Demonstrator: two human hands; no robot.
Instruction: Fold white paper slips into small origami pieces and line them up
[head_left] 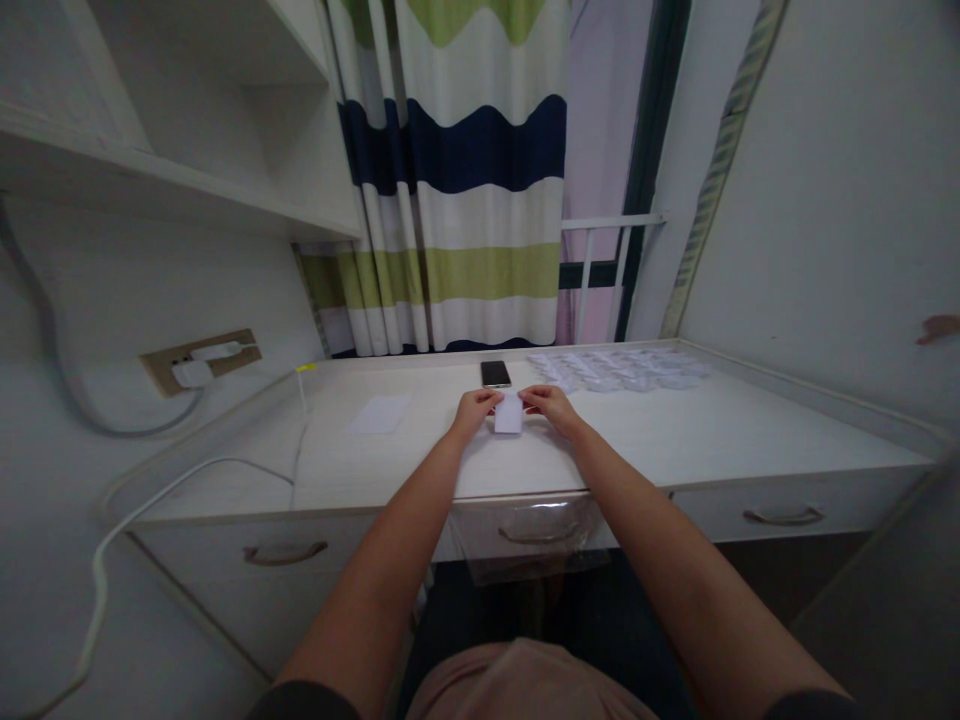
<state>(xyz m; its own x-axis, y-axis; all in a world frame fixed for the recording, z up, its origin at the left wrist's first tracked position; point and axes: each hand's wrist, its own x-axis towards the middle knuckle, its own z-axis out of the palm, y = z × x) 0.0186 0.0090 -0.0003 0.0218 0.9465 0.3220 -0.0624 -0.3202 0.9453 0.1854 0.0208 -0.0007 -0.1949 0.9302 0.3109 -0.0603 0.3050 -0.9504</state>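
Observation:
Between my two hands, a small white piece of paper (508, 415) is held just above the desk top. My left hand (475, 408) pinches its left edge with thumb and fingers. On the opposite edge, my right hand (551, 402) pinches it the same way. Whether the paper is folded or layered I cannot tell. Right behind it lies a dark phone (495, 374), flat on the desk. Some flat white sheets of paper (381, 413) rest to the left of my hands.
Rows of several small whitish pieces (619, 369) cover the desk's back right. A white cable (225, 460) crosses the left side of the desk (420, 465). Clear plastic (487, 550) hangs over the middle drawer. A shelf (225, 190) juts out at upper left.

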